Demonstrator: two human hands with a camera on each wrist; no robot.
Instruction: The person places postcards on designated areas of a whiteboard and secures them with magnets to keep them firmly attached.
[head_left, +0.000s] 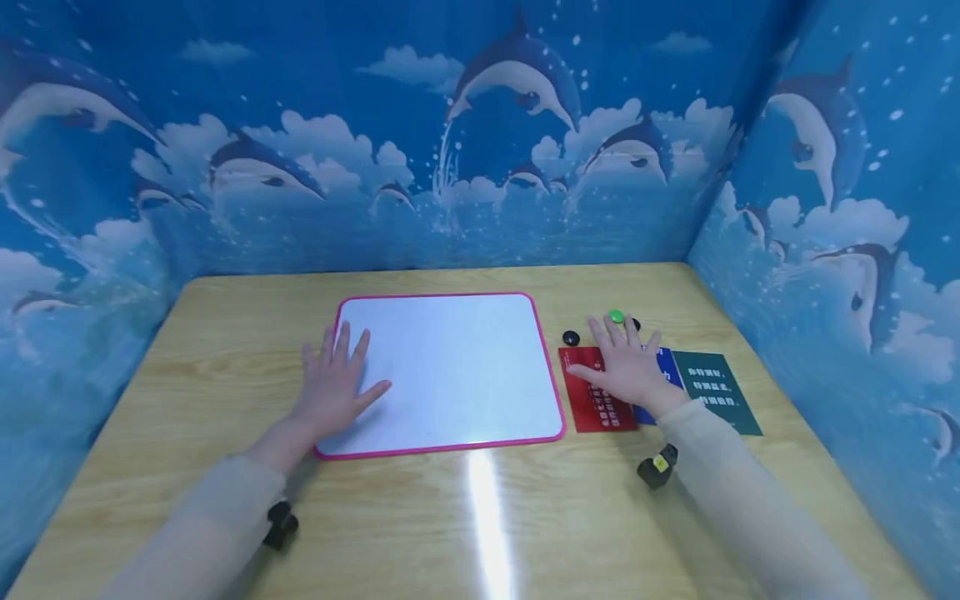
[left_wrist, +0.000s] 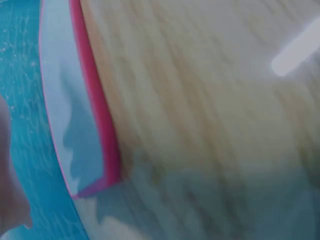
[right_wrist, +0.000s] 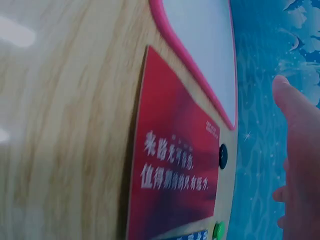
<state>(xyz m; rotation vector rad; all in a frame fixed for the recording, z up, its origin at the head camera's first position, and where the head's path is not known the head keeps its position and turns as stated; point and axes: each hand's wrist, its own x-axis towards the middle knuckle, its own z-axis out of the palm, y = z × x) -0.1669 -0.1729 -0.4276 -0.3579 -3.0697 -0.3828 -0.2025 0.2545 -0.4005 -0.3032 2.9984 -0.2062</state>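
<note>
A white board with a pink rim (head_left: 450,367) lies flat on the table. Over its left edge my left hand (head_left: 333,392) is spread, fingers straight, holding nothing; its shadow falls on the board. My right hand (head_left: 626,371), also spread and holding nothing, is above a red card (head_left: 585,408) and a blue card (head_left: 670,367), partly hiding both. To their right lies a dark green card (head_left: 720,396) with white writing. Just beyond the right fingertips are a green disc (head_left: 617,317) and two black discs (head_left: 571,338), one partly covered by a finger. In the right wrist view, the red card (right_wrist: 175,150) shows white characters.
The wooden table (head_left: 405,533) has a bright glare streak in front of the board. Blue dolphin-printed curtains (head_left: 337,225) enclose its back and sides. A small black device is on the underside of each wrist, the right one (head_left: 657,468) with a yellow mark.
</note>
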